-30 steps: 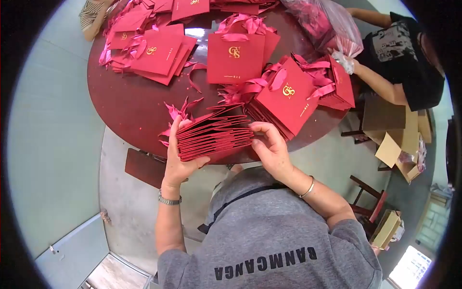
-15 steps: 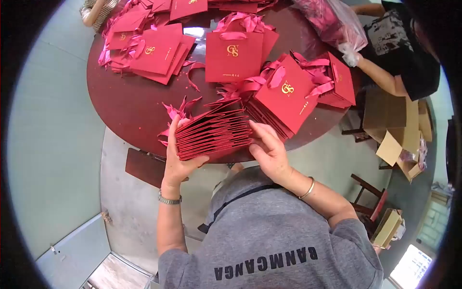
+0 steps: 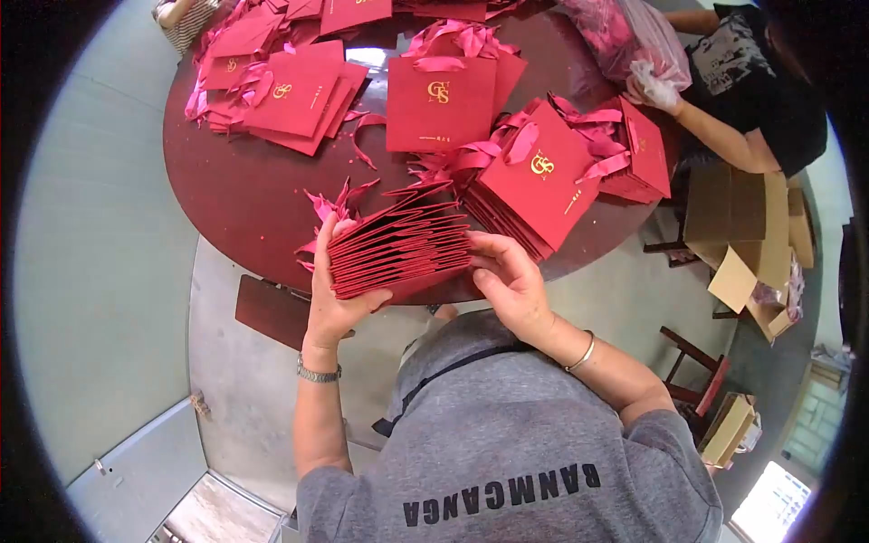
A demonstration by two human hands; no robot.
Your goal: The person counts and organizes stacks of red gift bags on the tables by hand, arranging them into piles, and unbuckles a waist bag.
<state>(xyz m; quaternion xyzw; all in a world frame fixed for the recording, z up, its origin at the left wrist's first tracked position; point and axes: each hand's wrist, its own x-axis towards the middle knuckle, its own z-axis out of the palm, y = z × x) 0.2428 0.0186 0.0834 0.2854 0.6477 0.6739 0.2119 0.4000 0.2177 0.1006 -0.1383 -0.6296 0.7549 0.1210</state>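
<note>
A stack of folded red paper bags [image 3: 398,244] is held edge-up over the near rim of the round table, its pink ribbons sticking out at the far left. My left hand [image 3: 335,299] is wrapped round the stack's left end, thumb along the near side. At the right end, the thumb and fingers of my right hand [image 3: 509,281] are bent against the bag edges. Just beyond my right hand lies a pile of red bags [image 3: 534,176] with gold letters and pink ribbon handles.
More red bags [image 3: 442,104] and a left pile [image 3: 294,95] cover the far side of the dark red table [image 3: 226,195]. A person [image 3: 724,136] at the right handles a clear plastic bag [image 3: 625,41]. Another person's arm [image 3: 176,14] shows at upper left. Cardboard boxes [image 3: 738,217] stand at right.
The upper bags in the held stack have shifted slightly. My right hand moved a little along the edges. At the right, the co-worker's hand and the plastic bag have moved.
</note>
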